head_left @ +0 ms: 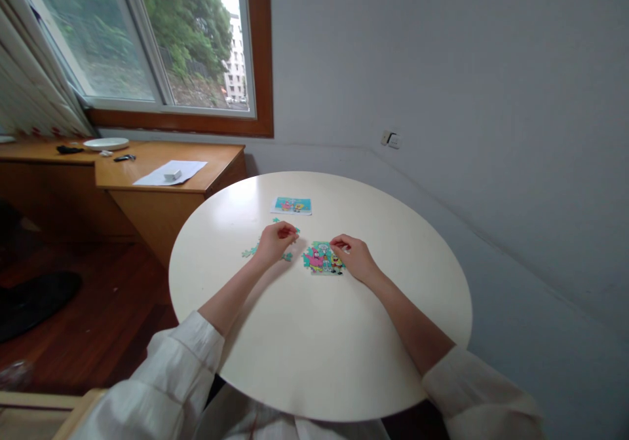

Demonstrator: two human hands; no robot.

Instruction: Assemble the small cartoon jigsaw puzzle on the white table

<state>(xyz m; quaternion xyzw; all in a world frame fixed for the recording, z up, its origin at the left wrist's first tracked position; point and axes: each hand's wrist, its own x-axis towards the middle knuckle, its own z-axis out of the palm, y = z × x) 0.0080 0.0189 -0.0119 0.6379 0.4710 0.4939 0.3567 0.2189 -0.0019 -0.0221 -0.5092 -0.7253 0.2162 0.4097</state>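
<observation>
A partly joined jigsaw puzzle (pixel 324 263) with cartoon figures lies on the round white table (pixel 314 355). My left hand (pixel 278 240) is raised a little to the left of it, thumb and fingers pinched on a small green puzzle piece (pixel 297 230). Loose green puzzle pieces (pixel 249 252) lie around and partly under that hand. My right hand (pixel 356 255) reaches the puzzle's upper right edge with fingertips pinched together; whether a piece is between them is hidden. Beyond the hands lies a picture card (pixel 293 205) showing similar figures.
A wooden desk (pixel 226 158) stands at the back left, bearing a white plate (pixel 106 143), a paper sheet (pixel 189 170) with a small white box (pixel 172 175), and dark small items. A wall with a socket (pixel 394 141) runs behind and right of the table.
</observation>
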